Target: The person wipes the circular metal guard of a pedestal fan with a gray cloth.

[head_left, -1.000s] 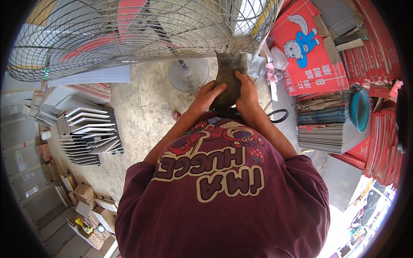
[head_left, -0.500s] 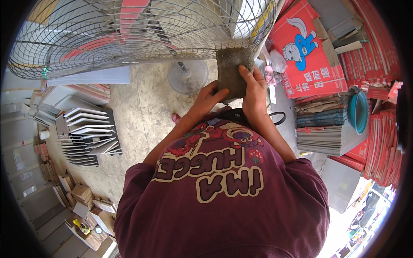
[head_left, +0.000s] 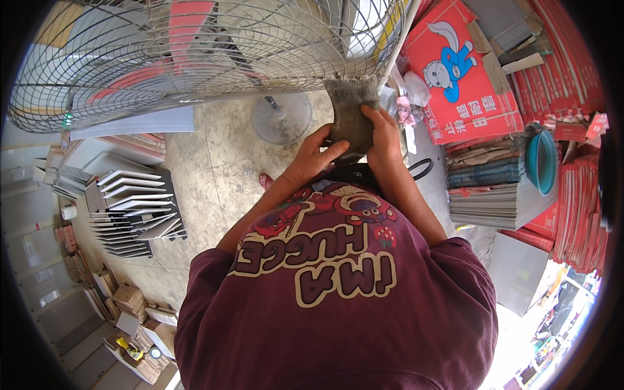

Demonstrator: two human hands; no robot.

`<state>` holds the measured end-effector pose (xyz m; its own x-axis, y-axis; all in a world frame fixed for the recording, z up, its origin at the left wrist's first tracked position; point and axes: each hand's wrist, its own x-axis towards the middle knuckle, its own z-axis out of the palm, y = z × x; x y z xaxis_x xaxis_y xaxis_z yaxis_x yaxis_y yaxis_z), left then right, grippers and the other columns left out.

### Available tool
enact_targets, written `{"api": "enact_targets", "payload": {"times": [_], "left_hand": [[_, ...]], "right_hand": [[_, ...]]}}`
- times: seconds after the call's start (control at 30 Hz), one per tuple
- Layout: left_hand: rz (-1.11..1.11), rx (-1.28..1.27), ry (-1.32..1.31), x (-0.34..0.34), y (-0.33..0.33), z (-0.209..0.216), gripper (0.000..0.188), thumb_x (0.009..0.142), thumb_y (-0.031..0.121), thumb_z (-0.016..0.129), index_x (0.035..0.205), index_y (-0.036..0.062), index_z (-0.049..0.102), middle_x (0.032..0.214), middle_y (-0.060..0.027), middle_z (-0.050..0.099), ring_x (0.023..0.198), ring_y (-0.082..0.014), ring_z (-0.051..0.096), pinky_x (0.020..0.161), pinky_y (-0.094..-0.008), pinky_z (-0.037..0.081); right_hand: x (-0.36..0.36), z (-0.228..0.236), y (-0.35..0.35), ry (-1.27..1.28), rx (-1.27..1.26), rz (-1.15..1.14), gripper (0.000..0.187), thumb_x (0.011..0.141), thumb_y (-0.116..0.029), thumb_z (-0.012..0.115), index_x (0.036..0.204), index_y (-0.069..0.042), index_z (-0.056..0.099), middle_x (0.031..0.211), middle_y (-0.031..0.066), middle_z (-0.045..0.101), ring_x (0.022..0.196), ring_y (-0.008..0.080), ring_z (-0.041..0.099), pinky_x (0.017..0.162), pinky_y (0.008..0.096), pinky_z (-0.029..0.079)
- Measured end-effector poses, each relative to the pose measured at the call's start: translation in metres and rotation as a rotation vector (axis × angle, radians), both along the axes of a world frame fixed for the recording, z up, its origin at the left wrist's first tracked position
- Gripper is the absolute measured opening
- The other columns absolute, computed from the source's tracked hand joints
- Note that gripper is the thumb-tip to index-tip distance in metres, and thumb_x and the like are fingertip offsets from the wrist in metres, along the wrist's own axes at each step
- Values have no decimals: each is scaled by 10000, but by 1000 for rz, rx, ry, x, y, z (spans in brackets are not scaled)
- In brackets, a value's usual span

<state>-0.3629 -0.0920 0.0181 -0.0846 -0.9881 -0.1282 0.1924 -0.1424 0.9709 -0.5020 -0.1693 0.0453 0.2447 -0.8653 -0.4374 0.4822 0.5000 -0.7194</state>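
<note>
Both my hands grip a worn grey-brown cloth point(head_left: 353, 112), which looks dirty and has a ragged upper edge. My left hand point(head_left: 317, 155) is closed on its lower left side, thumb on top. On the right side my right hand point(head_left: 385, 138) is closed, with its thumb on the face of the cloth and the fingers mostly hidden. The cloth's far end comes up against the rim of a large fan's wire cage point(head_left: 195, 55); I cannot tell whether they touch.
The fan's round base point(head_left: 281, 118) stands on the concrete floor. At left is a black rack of upright tiles point(head_left: 140, 201). Red cartons point(head_left: 465, 78) and stacked tiles point(head_left: 484, 207) line the right, with a teal basin point(head_left: 541, 162). Small boxes point(head_left: 133, 296) lie lower left.
The cloth now looks narrower and more curved at its sides, its upper edge slightly lower. Both hands keep their hold, with small finger shifts.
</note>
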Motion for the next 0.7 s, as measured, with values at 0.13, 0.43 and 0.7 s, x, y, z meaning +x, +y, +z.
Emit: {"api": "enact_targets", "payload": {"times": [0.13, 0.43, 0.7], "left_hand": [[-37, 20, -2, 1, 0, -3, 387, 876, 214, 609, 1166, -14, 491, 1033, -47, 579, 927, -110, 518, 831, -258, 415], [-3, 31, 56, -5, -1, -11, 422, 871, 213, 615, 1197, -11, 469, 1032, -60, 589, 927, -116, 536, 818, -254, 420], [-20, -109, -27, -3, -1, 2, 442, 872, 197, 593, 1247, 12, 449, 1063, -65, 599, 999, -150, 547, 851, -292, 413]], "right_hand": [[-1, -8, 0, 26, 62, -3, 224, 844, -100, 533, 1029, 22, 568, 937, 104, 625, 812, 202, 618, 719, 306, 507], [-4, -9, -1, 64, -18, -27, 225, 846, -102, 541, 1039, 9, 570, 930, 84, 624, 825, 178, 607, 717, 288, 496], [-13, 40, -3, 135, -258, -16, 231, 861, -128, 576, 1056, -6, 599, 934, 32, 637, 819, 101, 584, 740, 233, 460]]}}
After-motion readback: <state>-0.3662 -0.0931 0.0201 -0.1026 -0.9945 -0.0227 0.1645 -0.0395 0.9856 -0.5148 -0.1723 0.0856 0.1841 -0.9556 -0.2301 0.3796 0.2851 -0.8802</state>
